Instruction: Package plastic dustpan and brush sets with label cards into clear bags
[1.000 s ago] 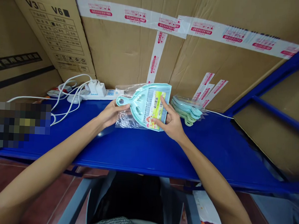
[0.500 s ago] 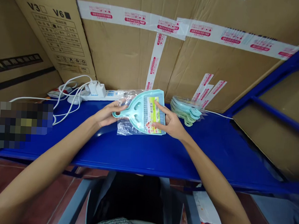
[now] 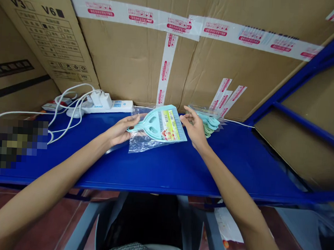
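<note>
A light blue dustpan point(image 3: 149, 120) with a small brush in it is tilted above the blue table. A yellow-green printed label point(image 3: 169, 126) lies over its wide end, and a clear plastic bag point(image 3: 139, 146) hangs round the handle and below it. My left hand point(image 3: 122, 131) grips the handle end through the bag, thumb on top. Just off the dustpan's wide edge is my right hand point(image 3: 195, 129), its fingers apart and nothing held. Behind that hand, a pile of bagged dustpans point(image 3: 211, 122), light blue and green, is partly hidden.
A white power strip point(image 3: 123, 106) with plugs and tangled white cables point(image 3: 62, 97) stands at the back left of the table point(image 3: 153, 169). Large taped cardboard point(image 3: 125, 59) walls the back. A blue metal frame point(image 3: 301, 119) rises at the right.
My right hand has let go of the dustpan's wide end and moved slightly right, fingers opening. My left hand still holds the handle. The view has shifted a little.
</note>
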### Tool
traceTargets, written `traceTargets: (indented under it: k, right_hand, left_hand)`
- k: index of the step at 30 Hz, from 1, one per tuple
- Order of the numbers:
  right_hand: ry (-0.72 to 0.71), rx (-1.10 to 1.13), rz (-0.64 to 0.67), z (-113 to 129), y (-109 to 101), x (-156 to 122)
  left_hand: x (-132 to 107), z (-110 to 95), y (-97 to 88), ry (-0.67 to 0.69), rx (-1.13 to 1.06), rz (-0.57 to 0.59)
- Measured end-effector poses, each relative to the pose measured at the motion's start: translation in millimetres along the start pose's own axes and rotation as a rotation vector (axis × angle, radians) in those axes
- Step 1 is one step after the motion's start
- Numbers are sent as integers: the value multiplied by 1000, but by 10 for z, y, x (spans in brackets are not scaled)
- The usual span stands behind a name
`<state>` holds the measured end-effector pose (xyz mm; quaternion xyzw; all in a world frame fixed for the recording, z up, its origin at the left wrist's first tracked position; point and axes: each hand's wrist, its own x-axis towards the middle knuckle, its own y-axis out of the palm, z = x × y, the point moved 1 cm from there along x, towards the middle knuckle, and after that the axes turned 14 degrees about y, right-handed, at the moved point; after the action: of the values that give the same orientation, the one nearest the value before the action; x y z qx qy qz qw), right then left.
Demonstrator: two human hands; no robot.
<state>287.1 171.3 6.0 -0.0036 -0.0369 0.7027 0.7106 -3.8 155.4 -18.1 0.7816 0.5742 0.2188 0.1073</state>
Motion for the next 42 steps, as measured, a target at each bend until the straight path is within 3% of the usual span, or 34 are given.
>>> traceTargets:
  k: [2, 4, 6, 10, 14, 22, 30, 38, 42]
  right_hand:
    - [173, 117, 75, -27, 19, 15]
    - [365, 230, 282, -62, 70, 5]
    - [448, 302, 393, -94, 113, -7]
    - [399, 378, 226, -128, 95, 32]
    - [423, 386, 129, -102, 2, 93]
    - [391, 297, 155, 43, -169, 133]
    - [408, 191, 233, 185, -327, 112]
    - [216, -96, 160, 151, -328, 113]
    - [102, -101, 188, 155, -317, 90]
  left_hand:
    - [-8, 23, 14, -15, -12, 5]
    - [-13, 55, 36, -34, -22, 2]
    - [-12, 92, 57, -52, -38, -22]
    - [-2, 154, 66, -105, -103, -64]
    - [0, 170, 30, -173, -128, 58]
    - [20, 85, -43, -174, -151, 186]
    - [37, 70, -88, -145, -163, 214]
    - [42, 52, -71, -37, -114, 94]
    - [48, -8, -88, -3, -91, 59]
